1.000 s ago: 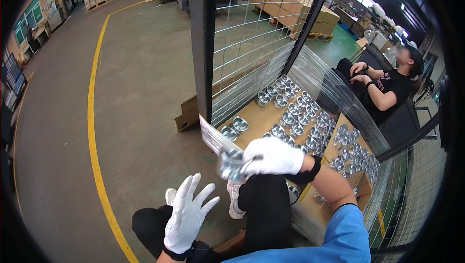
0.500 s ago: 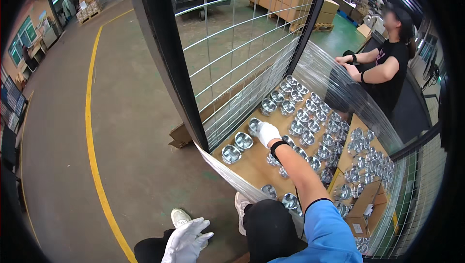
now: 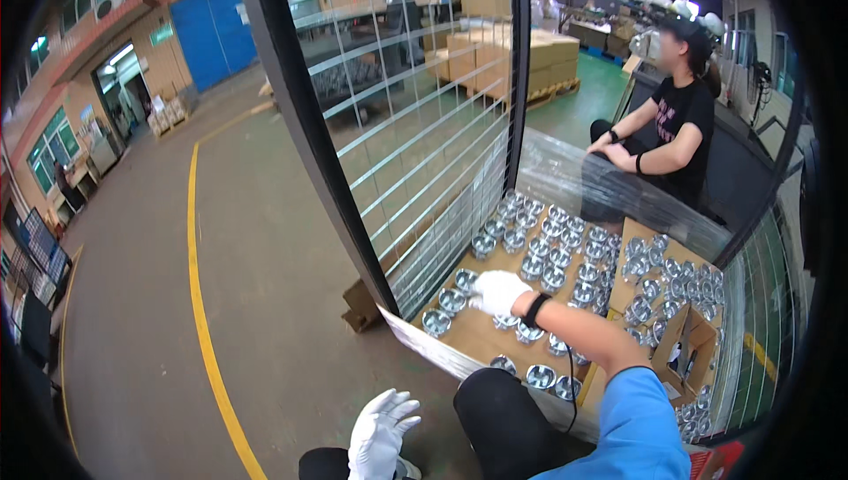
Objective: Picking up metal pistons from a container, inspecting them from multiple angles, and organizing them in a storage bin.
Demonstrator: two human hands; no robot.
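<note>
Silvery engine pistons [image 3: 533, 267] stand in rows on a brown cardboard sheet [image 3: 468, 344] inside a wire-mesh cage. My right hand [image 3: 499, 293], in a white glove, hovers over the left part of the sheet. Just left of its fingertips stands a piston [image 3: 465, 280], in line with two more near the cage's corner post. The right fingers point down and are partly hidden, so their grip does not show. My left hand [image 3: 380, 431], also gloved in white, is held low over the floor, empty, with its fingers apart.
A black post [image 3: 327, 153] and wire mesh [image 3: 415, 171] bound the cage's left side; clear plastic wrap [image 3: 565, 166] covers its far side. An open cardboard box [image 3: 685, 352] sits on the right-hand pistons. A co-worker [image 3: 676, 118] sits beyond the wrap. A yellow line [image 3: 196, 277] crosses the floor.
My right hand has come off the piston at the end of the left row and shifted right. The view has tilted up. My left hand remains low and open.
</note>
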